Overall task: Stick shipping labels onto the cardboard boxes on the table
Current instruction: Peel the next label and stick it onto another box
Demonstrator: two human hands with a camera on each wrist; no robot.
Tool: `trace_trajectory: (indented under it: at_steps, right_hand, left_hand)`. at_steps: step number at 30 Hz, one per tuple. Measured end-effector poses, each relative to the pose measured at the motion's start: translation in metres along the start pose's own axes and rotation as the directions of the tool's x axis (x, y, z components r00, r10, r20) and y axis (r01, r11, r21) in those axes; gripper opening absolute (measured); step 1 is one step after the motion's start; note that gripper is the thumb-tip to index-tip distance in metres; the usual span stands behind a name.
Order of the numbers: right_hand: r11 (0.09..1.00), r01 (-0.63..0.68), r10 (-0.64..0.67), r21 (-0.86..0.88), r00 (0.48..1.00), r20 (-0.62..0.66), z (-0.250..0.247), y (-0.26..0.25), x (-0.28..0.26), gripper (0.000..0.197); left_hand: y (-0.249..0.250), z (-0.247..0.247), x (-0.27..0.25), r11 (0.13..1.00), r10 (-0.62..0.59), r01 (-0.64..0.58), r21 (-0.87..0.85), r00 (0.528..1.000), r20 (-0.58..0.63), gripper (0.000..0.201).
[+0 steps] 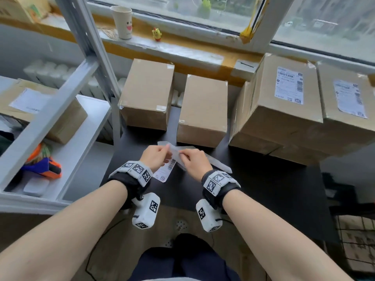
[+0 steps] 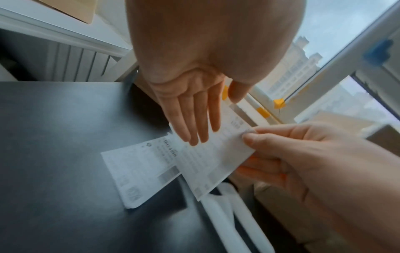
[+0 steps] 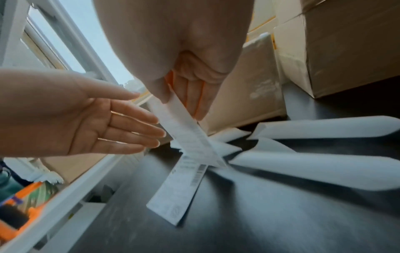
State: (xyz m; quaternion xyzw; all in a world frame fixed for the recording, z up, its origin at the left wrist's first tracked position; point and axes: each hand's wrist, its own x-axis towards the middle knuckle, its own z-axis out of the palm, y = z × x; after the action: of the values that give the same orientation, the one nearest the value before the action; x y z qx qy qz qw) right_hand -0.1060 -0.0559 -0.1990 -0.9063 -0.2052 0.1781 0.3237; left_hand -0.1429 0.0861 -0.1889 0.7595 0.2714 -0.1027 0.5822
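My right hand (image 1: pixel 185 157) pinches the top corner of a white shipping label (image 2: pixel 213 159) between thumb and fingers and holds it just above the black table (image 1: pixel 263 179). The straight fingers of my left hand (image 1: pixel 164 153) touch the label's other side, with the thumb apart. Under the hands, another printed label (image 1: pixel 165 172) lies flat on the table. Behind them stand two plain cardboard boxes, one on the left (image 1: pixel 148 96) and one on the right (image 1: pixel 205 110). In the right wrist view the held label (image 3: pixel 186 137) hangs down from the thumb and fingers of my right hand (image 3: pixel 175 101).
Larger boxes with labels on top (image 1: pixel 288 92) are stacked at the right. Curled white backing strips (image 3: pixel 324 167) lie on the table right of my hands. A white shelf frame (image 1: pixel 60 110) with a taped box stands at the left. The window sill (image 1: pixel 162 47) runs behind.
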Motion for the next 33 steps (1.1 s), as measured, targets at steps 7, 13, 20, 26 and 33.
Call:
trace_trajectory:
  at_steps: [7, 13, 20, 26, 33]
  right_hand:
    - [0.979, 0.007, 0.003, 0.206, 0.999, -0.048, -0.022, -0.016, 0.02, 0.025]
    - [0.822, -0.006, 0.001, 0.569, 1.0, 0.009, -0.03, -0.028, 0.024, 0.032]
    - [0.807, 0.046, -0.036, 0.589, 0.999, -0.03, -0.034, -0.03, 0.025, 0.026]
    - [0.801, 0.042, -0.017, 0.597, 0.999, -0.047, -0.034, -0.026, 0.03, 0.028]
    - [0.755, 0.008, 0.014, 0.655, 0.999, -0.028, -0.036, -0.022, 0.034, 0.025]
  left_hand:
    - [0.043, -0.006, -0.003, 0.987, 0.011, -0.007, -0.16, 1.0, 0.019, 0.023]
    - [0.054, -0.011, -0.007, 0.966, 0.082, -0.086, -0.244, 0.996, -0.027, 0.013]
    - [0.057, -0.016, -0.009, 0.967, 0.126, -0.13, -0.22, 0.991, -0.032, 0.027]
    - [0.062, -0.017, -0.01, 0.964, 0.153, -0.157, -0.215, 0.988, -0.037, 0.008]
    - [0.064, -0.015, -0.003, 0.962, 0.154, -0.16, -0.221, 0.987, -0.048, 0.004]
